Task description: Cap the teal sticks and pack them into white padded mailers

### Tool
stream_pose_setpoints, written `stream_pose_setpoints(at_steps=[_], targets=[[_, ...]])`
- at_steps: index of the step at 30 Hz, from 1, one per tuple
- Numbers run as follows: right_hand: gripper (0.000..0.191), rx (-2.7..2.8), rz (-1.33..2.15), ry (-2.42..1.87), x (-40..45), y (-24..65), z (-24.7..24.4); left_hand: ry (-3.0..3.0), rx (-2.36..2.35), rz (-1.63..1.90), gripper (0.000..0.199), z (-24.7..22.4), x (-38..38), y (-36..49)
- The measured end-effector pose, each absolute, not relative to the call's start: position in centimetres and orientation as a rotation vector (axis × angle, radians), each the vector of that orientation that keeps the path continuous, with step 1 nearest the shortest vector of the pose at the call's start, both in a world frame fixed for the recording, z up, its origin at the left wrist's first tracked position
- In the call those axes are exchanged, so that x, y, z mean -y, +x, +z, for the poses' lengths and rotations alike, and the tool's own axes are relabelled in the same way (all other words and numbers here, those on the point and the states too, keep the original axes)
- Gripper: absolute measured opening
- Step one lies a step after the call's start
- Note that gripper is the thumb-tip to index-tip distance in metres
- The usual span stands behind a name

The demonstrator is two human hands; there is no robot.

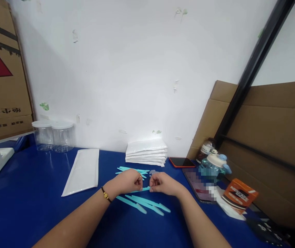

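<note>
Both hands pinch one thin turquoise stick (pixel 145 189) above the blue table. My left hand (pixel 131 181), with a dark bracelet at the wrist, is closed on its left part. Closed at its right end is my right hand (pixel 160 182). Just below the hands lie several turquoise sticks (pixel 150 204) with wider, paler ends. More turquoise sticks (pixel 133 169) lie behind my left hand, partly hidden by it. Small translucent pieces (pixel 153 172) are behind my right hand; their exact shape is unclear.
A stack of white padded envelopes (pixel 146 152) stands against the wall, with a single envelope (pixel 83 171) to the left. Two clear jars (pixel 63 137) are farther left. At right are a red-edged phone (pixel 182 162), a larger dark device (pixel 197 184), a bottle (pixel 212 165) and an orange box (pixel 240 195).
</note>
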State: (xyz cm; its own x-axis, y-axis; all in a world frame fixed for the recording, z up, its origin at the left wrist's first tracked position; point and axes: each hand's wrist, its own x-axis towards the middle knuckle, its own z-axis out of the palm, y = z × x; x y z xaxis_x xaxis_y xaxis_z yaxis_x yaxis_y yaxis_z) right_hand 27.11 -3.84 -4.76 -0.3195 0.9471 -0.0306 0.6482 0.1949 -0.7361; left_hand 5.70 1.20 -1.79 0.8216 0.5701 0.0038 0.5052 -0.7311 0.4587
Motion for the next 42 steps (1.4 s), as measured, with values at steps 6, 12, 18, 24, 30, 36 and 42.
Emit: stream_pose_setpoints(at_steps=[6, 12, 18, 24, 30, 36, 42], targets=[[0.015, 1.933, 0.849, -1.465, 3.4, 27.9, -4.7, 2.809, -0.89, 0.384, 0.018, -2.1, -2.2, 6.2], [0.011, 1.806, 0.642, -1.685, 2.6, 30.1, -5.6, 2.876, -1.044, 0.327, 0.017, -2.9, -4.5, 5.3], [0.029, 1.983, 0.875, -1.707, 4.5, 30.2, -3.7, 2.689, -1.054, 0.512, 0.017, -2.6, -4.6, 5.0], [0.019, 2.253, 1.043, -1.732, 5.8, 28.9, -2.9, 2.562, -0.708, 0.249, 0.028, -2.2, -2.3, 5.4], [0.011, 2.099, 0.821, -1.641, 4.9, 28.2, -3.7, 2.642, -0.675, 0.225, 0.015, -2.7, -1.9, 6.1], [0.005, 1.982, 0.588, -1.617, 3.9, 28.6, -3.7, 2.816, -0.885, 0.372, 0.018, -2.6, -3.4, 5.4], [0.008, 1.872, 0.273, -1.741, 3.9, 29.0, -3.1, 2.748, -1.077, 0.296, 0.011, -2.6, -4.9, 4.0]])
